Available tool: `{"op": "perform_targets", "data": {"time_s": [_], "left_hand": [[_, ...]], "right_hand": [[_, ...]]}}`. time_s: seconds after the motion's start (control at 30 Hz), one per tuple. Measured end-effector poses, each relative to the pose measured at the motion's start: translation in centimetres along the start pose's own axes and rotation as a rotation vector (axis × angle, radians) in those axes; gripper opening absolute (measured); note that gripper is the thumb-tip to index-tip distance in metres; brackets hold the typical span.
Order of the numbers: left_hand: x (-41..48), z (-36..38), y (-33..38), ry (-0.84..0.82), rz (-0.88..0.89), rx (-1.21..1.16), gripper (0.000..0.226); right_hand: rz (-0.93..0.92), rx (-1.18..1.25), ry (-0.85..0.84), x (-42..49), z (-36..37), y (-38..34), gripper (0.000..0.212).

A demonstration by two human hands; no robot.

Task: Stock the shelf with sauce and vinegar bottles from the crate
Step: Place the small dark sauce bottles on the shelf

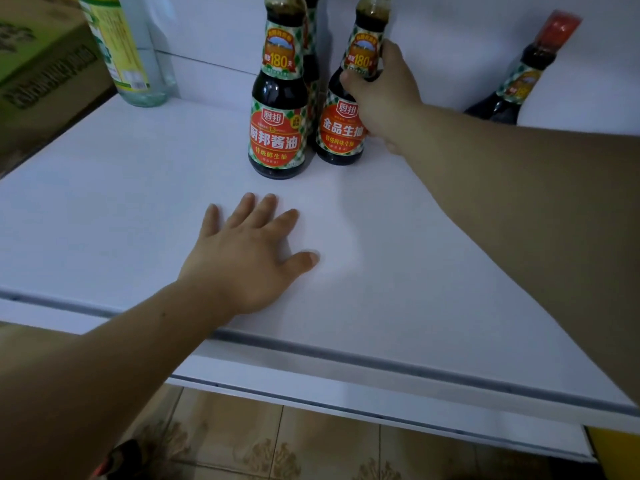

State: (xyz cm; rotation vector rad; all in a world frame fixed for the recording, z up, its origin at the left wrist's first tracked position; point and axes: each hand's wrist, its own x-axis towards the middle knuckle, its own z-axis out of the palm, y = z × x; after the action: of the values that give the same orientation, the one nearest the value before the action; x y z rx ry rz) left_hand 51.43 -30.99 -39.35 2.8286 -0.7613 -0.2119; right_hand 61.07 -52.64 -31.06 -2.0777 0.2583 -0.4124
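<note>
Four dark sauce bottles show on the white shelf (104, 202). The right hand (384, 95) grips one of them, the held bottle (341, 129), with thumb and fingers curled round its shoulder just below the neck. This bottle stands upright near the shelf's back wall. Just to its left stands the front bottle (277, 133), also upright and a little nearer the shelf's edge, with a narrow gap between the two. Behind that gap a rear bottle (312, 71) shows only as a thin strip. The fourth, the far bottle (533, 60), is well off to the right with a red cap. It looks tilted, and its base is hidden behind the right forearm. All four carry red and green checked labels and hold dark liquid up into their necks.

One clear bottle (131, 57) with a yellow-green label stands at the back left of the shelf, well apart from the dark ones, and holds pale liquid.

The left hand (249, 258) lies flat on the shelf in front of the bottles, palm down with fingers straight and spread, holding nothing.

One cardboard box (45, 64) sits beyond the shelf's left end; its contents cannot be seen. Tiled floor (277, 441) shows below the shelf's front edge.
</note>
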Motion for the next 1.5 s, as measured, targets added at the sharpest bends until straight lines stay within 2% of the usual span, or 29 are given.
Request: {"op": "perform_targets", "data": {"time_s": [0.6,0.73,0.87,0.93,1.0,1.17,1.5], "left_hand": [[0.0,0.1,0.0,0.038,0.027,-0.021,0.086],[1.3,-1.3,0.0,0.114,-0.093,-0.228,0.089],[5.7,-3.9,-0.7,0.321,-0.249,-0.678,0.11],[8.1,-4.7,-0.9,0.375,-0.259,-0.824,0.115],[9.9,-4.9,-0.9,0.361,-0.211,-0.931,0.115],[11.4,-3.9,-1.7,0.358,-0.107,-0.968,0.095],[11.0,-2.3,-2.0,0.45,-0.102,-0.963,0.085]], "right_hand": [[-0.006,-0.044,0.051,1.5,0.5,0.8,0.054],[0.017,-0.024,0.04,1.4,0.4,0.5,0.053],[0.022,-0.004,0.044,1.4,0.4,0.3,0.052],[0.014,0.001,0.046,1.5,0.4,0.3,0.05],[0.008,0.008,0.044,1.7,0.3,0.3,0.048],[-0.005,0.014,0.03,1.8,0.2,0.6,0.048],[-0.06,0.034,0.011,1.9,0.2,1.2,0.042]]}}
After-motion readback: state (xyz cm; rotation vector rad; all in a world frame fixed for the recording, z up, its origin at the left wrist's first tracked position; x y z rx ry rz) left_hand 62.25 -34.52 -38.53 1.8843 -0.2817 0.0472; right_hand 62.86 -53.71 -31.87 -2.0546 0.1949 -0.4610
